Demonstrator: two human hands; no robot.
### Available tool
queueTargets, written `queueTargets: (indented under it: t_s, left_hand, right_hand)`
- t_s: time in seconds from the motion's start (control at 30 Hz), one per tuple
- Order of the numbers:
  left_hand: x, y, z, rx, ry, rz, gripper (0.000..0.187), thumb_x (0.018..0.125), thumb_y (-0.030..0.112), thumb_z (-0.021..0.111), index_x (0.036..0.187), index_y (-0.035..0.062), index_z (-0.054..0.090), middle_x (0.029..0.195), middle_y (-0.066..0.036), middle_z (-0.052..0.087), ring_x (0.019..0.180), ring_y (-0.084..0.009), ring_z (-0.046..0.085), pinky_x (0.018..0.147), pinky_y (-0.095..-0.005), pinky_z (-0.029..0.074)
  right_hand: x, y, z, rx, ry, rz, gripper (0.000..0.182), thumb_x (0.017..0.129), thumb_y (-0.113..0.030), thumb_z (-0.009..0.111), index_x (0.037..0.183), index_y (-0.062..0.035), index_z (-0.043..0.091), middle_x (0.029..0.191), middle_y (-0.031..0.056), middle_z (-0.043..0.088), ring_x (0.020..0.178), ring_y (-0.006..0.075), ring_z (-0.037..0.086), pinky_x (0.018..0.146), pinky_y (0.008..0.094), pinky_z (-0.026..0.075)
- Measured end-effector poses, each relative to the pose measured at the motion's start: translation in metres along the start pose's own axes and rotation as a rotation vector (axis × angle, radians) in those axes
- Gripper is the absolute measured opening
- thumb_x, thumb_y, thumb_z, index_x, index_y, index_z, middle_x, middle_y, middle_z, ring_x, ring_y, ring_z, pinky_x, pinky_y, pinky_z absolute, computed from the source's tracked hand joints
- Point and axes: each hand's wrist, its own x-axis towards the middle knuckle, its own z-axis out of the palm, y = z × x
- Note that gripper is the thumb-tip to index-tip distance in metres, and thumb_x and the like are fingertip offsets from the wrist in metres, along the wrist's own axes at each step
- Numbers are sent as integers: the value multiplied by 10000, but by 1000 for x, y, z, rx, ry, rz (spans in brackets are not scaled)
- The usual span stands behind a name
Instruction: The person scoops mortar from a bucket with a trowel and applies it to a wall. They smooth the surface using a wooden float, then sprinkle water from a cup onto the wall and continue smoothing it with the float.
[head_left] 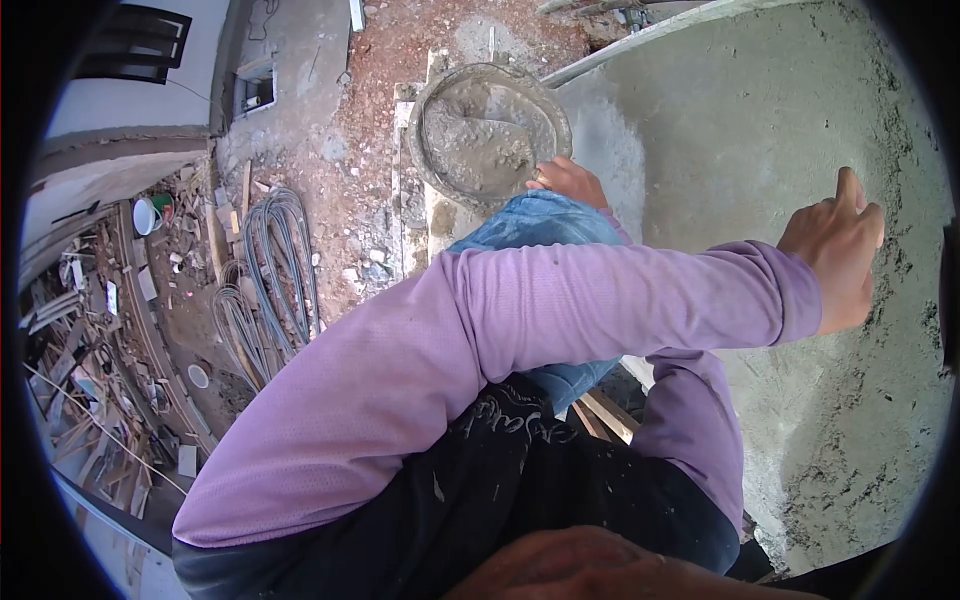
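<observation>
My left arm, in a purple sleeve, reaches across my body to the right. My left hand [835, 252] is closed, knuckles up, in front of the wet grey mortar surface [740, 150]; whatever its fingers hold is hidden. Below that arm passes my right arm. My right hand [572, 183] is curled at the near right rim of a round tub [416, 150], a small yellowish bit showing at its fingertips. I cannot tell what it grips. Lumpy wet mortar [475, 150] fills much of the tub. My blue-jeaned knee [540, 220] is just beneath this hand.
Coiled cables or hoses [280, 260] lie on the rubble ground at left. Wood scraps [110, 430] and a white-and-green bucket [148, 215] are farther left. Planks [605, 415] show under me. A building wall [150, 100] stands at upper left.
</observation>
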Motion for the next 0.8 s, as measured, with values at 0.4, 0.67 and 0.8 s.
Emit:
queueTargets:
  t_s: [0.4,0.67,0.8]
  left_hand:
    - [-3,1,13,-6,-25,24,259,763,21,659,994,-66,585,1124,-252,464,724,-312,651,709,-422,535]
    - [-1,4,10,2,-4,28,263,768,31,662,1001,-57,578,1122,-248,465,691,-302,634,688,-435,519]
    - [2,1,8,-17,19,-22,280,801,59,664,1065,70,570,1183,-184,477,723,-312,646,700,-441,527]
  right_hand:
    - [24,16,20,160,-253,263,352,803,-339,708,892,2,715,855,214,693,827,367,675,789,450,521]
    - [6,11,8,348,-94,121,382,803,-357,737,924,5,723,819,179,688,786,342,682,736,415,533]
    - [-10,15,1,142,228,-86,328,794,-291,740,1009,-57,661,879,136,588,839,326,630,722,451,516]
